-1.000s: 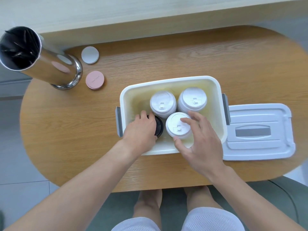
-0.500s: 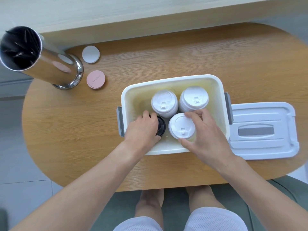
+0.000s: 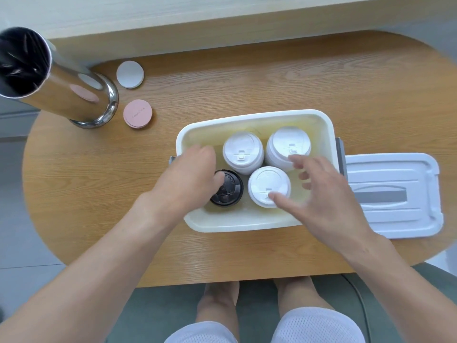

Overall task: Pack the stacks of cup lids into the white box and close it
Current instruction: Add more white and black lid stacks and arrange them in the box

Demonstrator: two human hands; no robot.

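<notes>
The open white box (image 3: 247, 224) stands mid-table. Inside it are three white stacks of cup lids, at the back left (image 3: 243, 151), the back right (image 3: 288, 144) and the front right (image 3: 268, 184), plus one black stack (image 3: 229, 189) at the front left. My left hand (image 3: 188, 179) hovers over the box's left side, fingers loose, its thumb at the black stack's edge. Over the right side is my right hand (image 3: 324, 194), fingers spread and blurred, with the thumb tip on the front white stack. The box's white lid (image 3: 395, 194) lies flat to the right of the box.
A tall steel cylinder (image 3: 74, 95) with dark contents stands at the table's far left. A white round coaster (image 3: 130, 74) and a pink one (image 3: 137, 113) lie beside it. The wooden table (image 3: 247, 82) ends in a rounded edge near my knees.
My left hand has lifted off the black stack and shifted left, uncovering it. My right hand has let go of the front white stack and spread its fingers.
</notes>
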